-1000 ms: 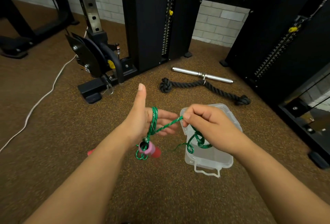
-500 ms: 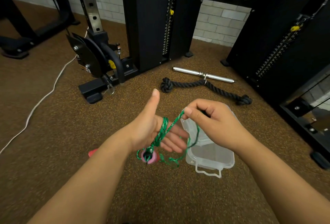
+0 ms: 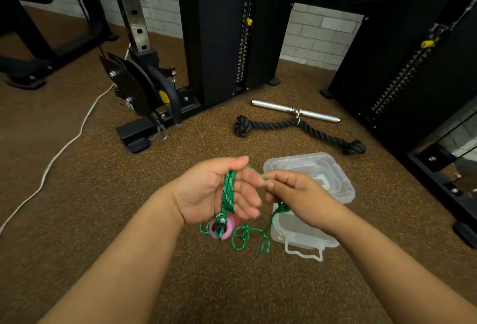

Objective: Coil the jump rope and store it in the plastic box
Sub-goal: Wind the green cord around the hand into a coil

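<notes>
From the head camera, the clear plastic box (image 3: 304, 236) sits open on the speckled brown gym floor (image 3: 103, 194), its hinged lid (image 3: 309, 168) thrown back on the far side. Just left of the box, the left hand (image 3: 216, 192) is held palm up above the floor, with several turns of the green jump rope (image 3: 228, 192) wound across the palm; its fingers (image 3: 247, 204) are half curled and the thumb presses down on the turns at the top. A pink handle (image 3: 221, 228) hangs below that hand, with something red just behind it, and slack loops of rope trail on the floor between the handle and the box's near left corner.

The right hand (image 3: 296, 194) hovers over the box — its thumb and forefinger pinched shut on a strand that runs taut to the left hand, the loose end dropping past the box's left wall.

Beyond the box lie a black tricep rope (image 3: 296, 127) and a chrome bar (image 3: 294, 111), at the foot of a black cable machine (image 3: 219, 26).
</notes>
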A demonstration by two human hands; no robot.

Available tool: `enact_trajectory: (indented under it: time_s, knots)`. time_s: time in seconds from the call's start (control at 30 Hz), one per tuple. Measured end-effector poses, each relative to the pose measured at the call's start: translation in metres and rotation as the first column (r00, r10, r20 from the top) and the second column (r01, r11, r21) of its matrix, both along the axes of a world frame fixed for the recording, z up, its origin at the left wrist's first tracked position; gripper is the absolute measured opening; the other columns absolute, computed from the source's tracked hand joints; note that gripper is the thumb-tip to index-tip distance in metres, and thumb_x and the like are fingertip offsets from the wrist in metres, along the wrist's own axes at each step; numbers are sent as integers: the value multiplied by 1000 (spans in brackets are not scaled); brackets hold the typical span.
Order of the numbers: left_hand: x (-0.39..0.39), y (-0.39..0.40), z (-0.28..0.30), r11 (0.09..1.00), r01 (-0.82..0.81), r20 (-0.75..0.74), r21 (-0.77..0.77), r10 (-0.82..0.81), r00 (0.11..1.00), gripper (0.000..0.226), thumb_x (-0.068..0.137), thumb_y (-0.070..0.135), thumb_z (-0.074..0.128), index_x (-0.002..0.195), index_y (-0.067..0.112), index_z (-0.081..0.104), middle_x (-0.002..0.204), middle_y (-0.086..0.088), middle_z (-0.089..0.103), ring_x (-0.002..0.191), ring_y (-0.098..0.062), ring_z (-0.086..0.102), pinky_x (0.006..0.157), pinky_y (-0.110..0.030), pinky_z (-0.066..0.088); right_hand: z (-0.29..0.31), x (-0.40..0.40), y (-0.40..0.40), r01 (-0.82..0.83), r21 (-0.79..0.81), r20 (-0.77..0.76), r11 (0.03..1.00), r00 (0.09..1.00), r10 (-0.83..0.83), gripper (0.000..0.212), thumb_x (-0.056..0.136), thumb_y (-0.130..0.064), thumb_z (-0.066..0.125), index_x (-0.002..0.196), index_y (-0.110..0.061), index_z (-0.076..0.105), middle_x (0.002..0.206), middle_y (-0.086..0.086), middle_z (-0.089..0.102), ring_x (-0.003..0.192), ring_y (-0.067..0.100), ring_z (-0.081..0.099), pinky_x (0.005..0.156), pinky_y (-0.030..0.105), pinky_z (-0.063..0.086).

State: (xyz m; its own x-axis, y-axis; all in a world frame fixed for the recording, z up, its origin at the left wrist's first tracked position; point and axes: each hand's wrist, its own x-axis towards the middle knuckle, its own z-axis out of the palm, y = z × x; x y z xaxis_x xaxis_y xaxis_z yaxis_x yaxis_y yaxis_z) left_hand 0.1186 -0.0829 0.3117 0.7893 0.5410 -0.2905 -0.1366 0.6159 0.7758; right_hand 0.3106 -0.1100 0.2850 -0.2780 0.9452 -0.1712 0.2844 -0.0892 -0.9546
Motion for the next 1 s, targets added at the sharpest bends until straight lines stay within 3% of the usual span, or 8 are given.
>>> enact_trajectory:
  time_s: [0.1, 0.2, 0.33, 0.47, 0.57, 0.73, 0.87, 1.0]
  knots:
    - [0, 3, 4, 989, -126, 98, -78, 133, 986, 48, 88, 33, 36, 62, 12, 71, 49, -4, 65, 45, -17, 66, 46, -25, 54, -4, -2, 0, 85, -35, 18, 996, 996, -84, 27, 95, -27, 49, 74, -20, 66, 48, -6, 41, 46, 8, 43, 54, 27, 40]
    - [4, 4, 4, 966, -230, 174, -118, 248, 953, 48, 89, 32, 37, 74, 9, 75, 60, -7, 72, 54, -18, 70, 52, -26, 57, -10, -4, -3, 85, 6, 160, 996, 983, -85, 34, 92, -40, 51, 62, -27, 61, 48, -4, 41, 46, 14, 40, 53, 32, 37]
    - [7, 11, -1, 889, -437, 195, -135, 457, 868, 51, 99, 34, 28, 107, 5, 70, 103, -14, 74, 90, -20, 73, 77, -29, 57, -13, -10, -12, -159, 90, 506, 983, 858, 93, 21, 96, -33, 46, 80, -31, 60, 58, -8, 49, 53, 4, 44, 61, 31, 40]
    - [9, 13, -6, 838, -546, 29, -19, 546, 837, 53, 101, 38, 23, 124, 6, 58, 120, -13, 68, 107, -20, 67, 90, -31, 51, 3, -20, -22, -357, 182, 694, 916, 707, 138, 30, 95, -45, 40, 83, -23, 56, 64, -6, 53, 62, 10, 51, 63, 34, 42]
    - [15, 7, -9, 871, -418, -220, 258, 474, 852, 56, 101, 42, 19, 123, 8, 59, 115, -12, 70, 103, -19, 68, 92, -32, 51, 21, -22, -26, -443, 263, 730, 857, 672, 124, 38, 92, -51, 42, 68, -22, 41, 58, -6, 46, 57, 12, 44, 57, 35, 39]
    - [16, -7, -5, 897, -16, -544, 442, 282, 790, 68, 92, 63, 16, 95, 23, 72, 89, -2, 77, 80, -11, 73, 75, -28, 52, 45, -6, -18, -330, 298, 559, 896, 821, 117, 33, 86, -52, 50, 76, -22, 60, 69, -14, 66, 66, 4, 62, 64, 32, 50]
    - [16, -11, 3, 923, 195, -523, 333, 8, 853, 94, 82, 74, 7, 89, 6, 71, 80, -20, 73, 77, -32, 70, 82, -37, 53, 54, 5, -11, -178, 354, 444, 918, 896, 3, 36, 86, -50, 53, 65, -21, 61, 54, -15, 57, 52, 3, 51, 51, 17, 36]
    - [17, -11, 10, 913, 329, -436, 240, -202, 877, 96, 79, 74, 12, 86, -3, 70, 61, -12, 66, 53, -22, 63, 59, -25, 53, 48, 9, -2, 25, 364, 286, 931, 948, -137, 49, 83, -49, 49, 65, -4, 56, 55, 1, 48, 52, 7, 44, 52, 24, 36]
